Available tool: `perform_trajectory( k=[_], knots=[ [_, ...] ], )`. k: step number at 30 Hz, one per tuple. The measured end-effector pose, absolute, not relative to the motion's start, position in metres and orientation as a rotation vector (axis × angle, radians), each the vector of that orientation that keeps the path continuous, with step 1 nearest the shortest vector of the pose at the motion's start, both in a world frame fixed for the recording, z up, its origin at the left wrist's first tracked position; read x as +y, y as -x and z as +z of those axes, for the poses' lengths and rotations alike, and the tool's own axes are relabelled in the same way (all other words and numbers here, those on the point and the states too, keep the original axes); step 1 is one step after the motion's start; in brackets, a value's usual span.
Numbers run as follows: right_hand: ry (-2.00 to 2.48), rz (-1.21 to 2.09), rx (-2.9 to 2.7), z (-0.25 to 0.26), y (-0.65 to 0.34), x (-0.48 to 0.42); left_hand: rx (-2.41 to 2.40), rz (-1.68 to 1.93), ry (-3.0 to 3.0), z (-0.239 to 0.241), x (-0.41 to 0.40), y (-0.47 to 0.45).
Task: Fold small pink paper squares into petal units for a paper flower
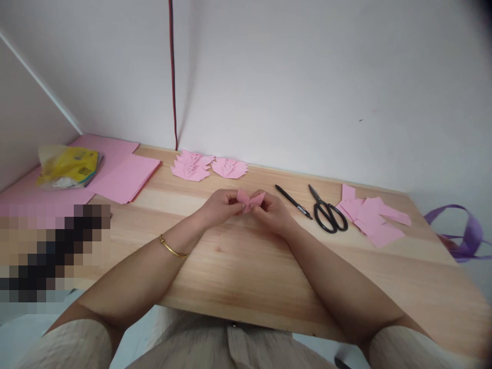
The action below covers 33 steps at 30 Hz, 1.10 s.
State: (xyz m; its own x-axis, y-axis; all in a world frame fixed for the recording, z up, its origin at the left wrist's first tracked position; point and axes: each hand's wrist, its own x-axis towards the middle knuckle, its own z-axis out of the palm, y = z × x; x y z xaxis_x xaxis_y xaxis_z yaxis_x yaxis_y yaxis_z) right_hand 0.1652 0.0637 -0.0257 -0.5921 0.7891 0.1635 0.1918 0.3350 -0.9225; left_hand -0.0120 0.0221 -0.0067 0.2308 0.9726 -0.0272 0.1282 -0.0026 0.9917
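Note:
Between my two hands is a small folded piece of pink paper (251,200), its two flaps raised in a V. My left hand (222,206) pinches its left side with thumb and fingers. The right side is pinched by my right hand (273,211). Both hands are just above the wooden table, and the lower fold is partly hidden by the thumbs. To the right of my right hand lie a black pen (294,201) and black-handled scissors (327,211). Beyond my left hand lie pink cut-paper shapes (191,166) with jagged edges, and another such shape (229,168).
Pink paper offcuts (372,215) lie right of the scissors. At the left are stacked pink sheets (123,177) and a yellow plastic packet (79,165). A purple ribbon (471,236) hangs by the table's right edge. A red-black cable (172,77) runs down the wall behind the table.

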Motion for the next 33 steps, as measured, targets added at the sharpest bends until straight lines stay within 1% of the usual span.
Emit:
perform_trajectory(
  k=[5,11,16,20,26,33],
  knots=[
    [0.845,1.266,-1.943,-0.0217,-0.1653,0.0626,1.152,0.950,-1.418,-0.0053,0.0220,0.0108],
    [0.934,1.275,-1.966,-0.0180,-0.1656,0.0614,1.281,0.870,-1.546,-0.0077,0.0215,0.0084],
    [0.999,1.190,-2.011,-0.0162,-0.1641,0.0602,1.322,0.898,-1.540,-0.0072,0.0210,0.0080],
    [1.003,1.205,-1.995,-0.0173,-0.1645,0.0603,1.348,0.927,-1.523,-0.0033,0.0198,0.0076],
    [0.899,1.356,-1.884,-0.0220,-0.1651,0.0623,1.350,0.921,-1.420,-0.0032,0.0199,0.0078],
    [0.961,1.250,-1.828,-0.0216,-0.1645,0.0624,1.181,0.959,-1.281,-0.0077,0.0213,0.0079]
  ],
)
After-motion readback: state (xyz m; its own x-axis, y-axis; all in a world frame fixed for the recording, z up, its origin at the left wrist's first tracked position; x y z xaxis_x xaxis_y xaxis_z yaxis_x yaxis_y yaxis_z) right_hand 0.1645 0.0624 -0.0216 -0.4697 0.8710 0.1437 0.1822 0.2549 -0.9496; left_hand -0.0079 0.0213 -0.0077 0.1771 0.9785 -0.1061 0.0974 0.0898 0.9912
